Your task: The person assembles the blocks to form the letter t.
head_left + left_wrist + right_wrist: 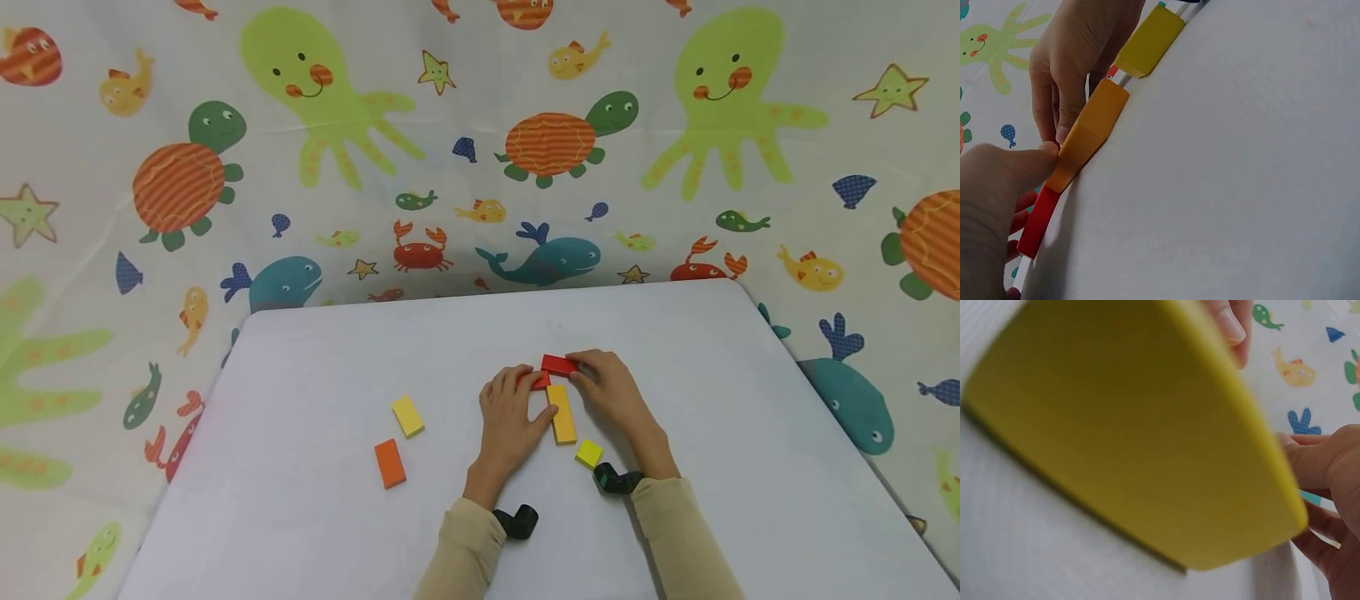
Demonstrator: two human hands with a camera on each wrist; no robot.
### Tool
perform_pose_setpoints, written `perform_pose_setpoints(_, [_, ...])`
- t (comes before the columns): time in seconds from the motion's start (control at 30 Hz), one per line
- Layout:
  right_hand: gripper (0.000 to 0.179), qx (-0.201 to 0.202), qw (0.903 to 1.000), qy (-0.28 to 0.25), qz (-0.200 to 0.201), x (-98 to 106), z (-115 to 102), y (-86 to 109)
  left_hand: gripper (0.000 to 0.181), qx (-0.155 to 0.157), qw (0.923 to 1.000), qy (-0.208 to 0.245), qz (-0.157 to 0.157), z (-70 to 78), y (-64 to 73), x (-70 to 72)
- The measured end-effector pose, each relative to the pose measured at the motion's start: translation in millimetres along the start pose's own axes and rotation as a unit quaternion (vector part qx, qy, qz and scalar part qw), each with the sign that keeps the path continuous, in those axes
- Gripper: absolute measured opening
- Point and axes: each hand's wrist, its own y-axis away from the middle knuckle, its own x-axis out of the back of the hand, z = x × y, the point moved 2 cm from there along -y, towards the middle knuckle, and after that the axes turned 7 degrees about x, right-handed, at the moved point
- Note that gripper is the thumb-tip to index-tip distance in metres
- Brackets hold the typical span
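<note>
Two red blocks lie near the middle of the white table. My right hand (613, 392) pinches the farther red block (558, 365) at its right end, between thumb and fingers. The fingers of my left hand (510, 417) curl over the nearer red block (542, 381), covering its left part. My left thumb touches the side of a long yellow-orange block (562, 415), whose far end meets that red block in the left wrist view. A small yellow block (588, 453) lies by my right wrist; its side (1129, 437) fills much of the right wrist view.
To the left on the white table (285, 450) lie a pale yellow block (408, 417) and an orange block (390, 463), apart from each other. A sea-animal print cloth (465, 100) hangs behind the table. Black wrist cameras (517, 522) sit on both wrists.
</note>
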Motion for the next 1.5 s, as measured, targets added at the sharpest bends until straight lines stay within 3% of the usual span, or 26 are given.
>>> perform_pose_setpoints(1.5, [0.035, -0.005, 0.9995, -0.011, -0.029, 13, 3, 2.5, 0.055, 0.009, 0.9999, 0.004, -0.004, 1.1, -0.1, 1.9])
